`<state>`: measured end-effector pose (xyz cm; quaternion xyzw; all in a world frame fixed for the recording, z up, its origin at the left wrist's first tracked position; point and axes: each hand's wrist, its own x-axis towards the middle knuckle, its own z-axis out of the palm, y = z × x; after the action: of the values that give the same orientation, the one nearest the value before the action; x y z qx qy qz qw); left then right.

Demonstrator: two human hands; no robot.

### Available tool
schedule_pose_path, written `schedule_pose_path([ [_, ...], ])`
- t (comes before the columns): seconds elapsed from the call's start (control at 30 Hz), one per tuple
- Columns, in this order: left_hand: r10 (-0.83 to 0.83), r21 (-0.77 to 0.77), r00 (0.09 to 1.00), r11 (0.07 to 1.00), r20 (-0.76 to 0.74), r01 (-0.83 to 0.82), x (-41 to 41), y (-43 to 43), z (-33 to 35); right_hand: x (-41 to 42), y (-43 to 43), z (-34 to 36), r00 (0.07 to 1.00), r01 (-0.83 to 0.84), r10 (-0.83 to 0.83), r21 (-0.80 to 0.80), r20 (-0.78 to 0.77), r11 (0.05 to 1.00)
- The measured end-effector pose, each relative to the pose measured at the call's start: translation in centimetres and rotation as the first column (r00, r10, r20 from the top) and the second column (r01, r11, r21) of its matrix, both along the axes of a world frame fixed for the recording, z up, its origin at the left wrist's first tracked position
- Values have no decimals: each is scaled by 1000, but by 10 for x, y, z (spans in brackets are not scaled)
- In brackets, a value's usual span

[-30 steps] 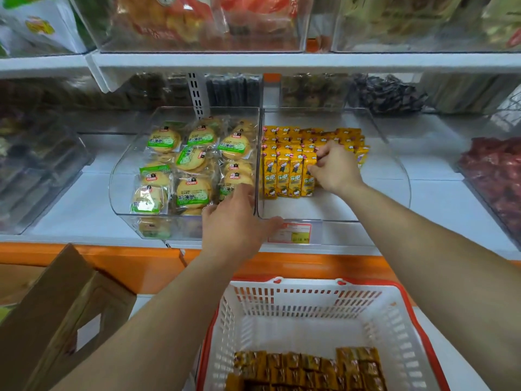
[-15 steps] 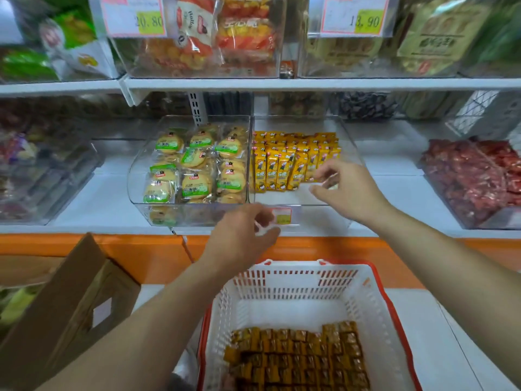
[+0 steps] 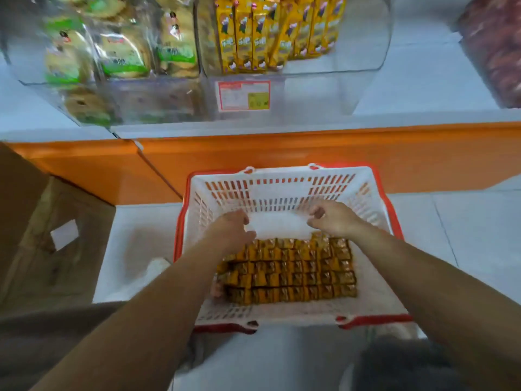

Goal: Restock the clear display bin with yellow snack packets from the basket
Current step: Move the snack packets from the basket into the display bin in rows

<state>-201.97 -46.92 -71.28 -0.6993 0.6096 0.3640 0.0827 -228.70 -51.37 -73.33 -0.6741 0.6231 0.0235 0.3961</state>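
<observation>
A white basket with a red rim [image 3: 282,187] sits on the floor below the shelf. Several rows of yellow snack packets [image 3: 290,275] fill its near half. My left hand [image 3: 234,231] and my right hand [image 3: 331,218] hover inside the basket just above the far edge of the packets, fingers loosely curled, holding nothing. Up on the shelf stands the clear display bin [image 3: 366,63], with several yellow packets [image 3: 270,32] upright in its left part and bare floor on its right.
A second clear bin [image 3: 33,80] of green-labelled cakes stands left of the display bin. A bin of red packets [image 3: 496,52] is at the right edge. An orange shelf base [image 3: 282,153] runs behind the basket. An open cardboard box [image 3: 42,235] sits at the left.
Both hands have drawn back from the display bin and come down into the basket. The view has tilted downward from the shelf to the basket.
</observation>
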Motion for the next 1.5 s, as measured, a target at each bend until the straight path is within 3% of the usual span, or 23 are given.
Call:
schedule_pose_path([
  [0.1,59,53,998,997,5,-59,1,5,-48,4,11,-48,1000,-13,14,26,-17,1000],
  [0.27,202,145,979,968,24,-203,4,10,-99,30,15,-94,975,-220,220,15,-13,975],
  [0.43,151,140,987,977,57,-158,2,18,-122,59,10,-116,971,-234,237,211,7,949],
  [0.57,167,128,986,978,6,-166,1,16,-124,72,1,-122,941,-322,336,218,-31,921],
  [0.77,155,157,988,975,11,-155,-7,10,-124,70,1,-121,977,-204,187,215,97,955],
  [1.03,327,21,914,943,-238,-332,0,8,-121,57,7,-117,978,52,-77,133,195,990],
  [1.23,164,98,976,984,-146,-151,-3,1,-118,67,0,-119,993,-115,109,150,48,982],
  [1.33,188,89,974,980,-128,-178,-4,-3,-117,71,-5,-119,978,-209,210,197,18,958],
  [1.4,248,59,956,968,-157,-242,-4,-4,-114,68,-6,-112,990,-133,121,188,71,973],
  [1.5,317,-38,925,943,-212,-332,-9,-8,-97,64,-4,-94,960,162,-192,155,205,975],
])
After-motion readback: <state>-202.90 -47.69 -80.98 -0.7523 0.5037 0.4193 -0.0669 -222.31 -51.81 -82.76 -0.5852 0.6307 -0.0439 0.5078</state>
